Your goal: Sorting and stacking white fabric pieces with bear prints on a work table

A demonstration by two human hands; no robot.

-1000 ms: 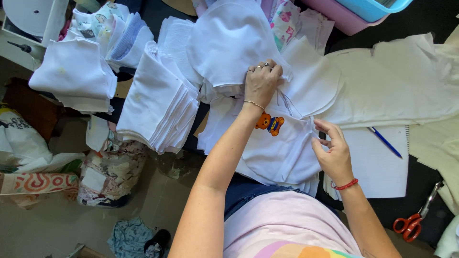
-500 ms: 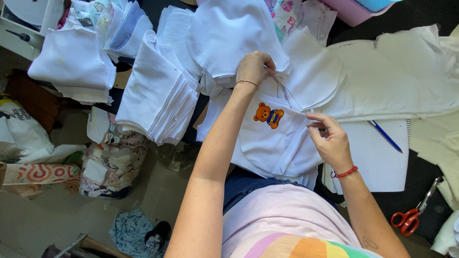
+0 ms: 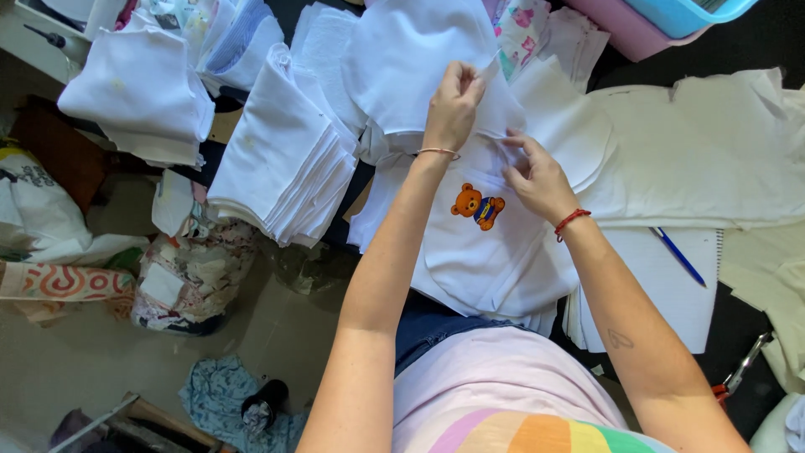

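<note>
Cloth (image 3: 495, 252), white with a bear patch (image 3: 478, 205), pinched in both hands' grip (image 3: 453, 105) (image 3: 537, 176).

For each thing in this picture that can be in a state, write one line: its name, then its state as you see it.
left hand: raised, fingers pinching white fabric.
right hand: fingers on the white piece's top edge.
white piece with bear patch: spread flat, patch facing up.
stack of white pieces: piled, edges fanned.
blue pen: lying on the notebook.
notebook: open, page blank.
scissors: lying at the table edge, partly hidden.

Matt white cloth piece (image 3: 495, 252), glossy blue plastic pen (image 3: 679, 256), smooth paper notebook (image 3: 654, 294).
</note>
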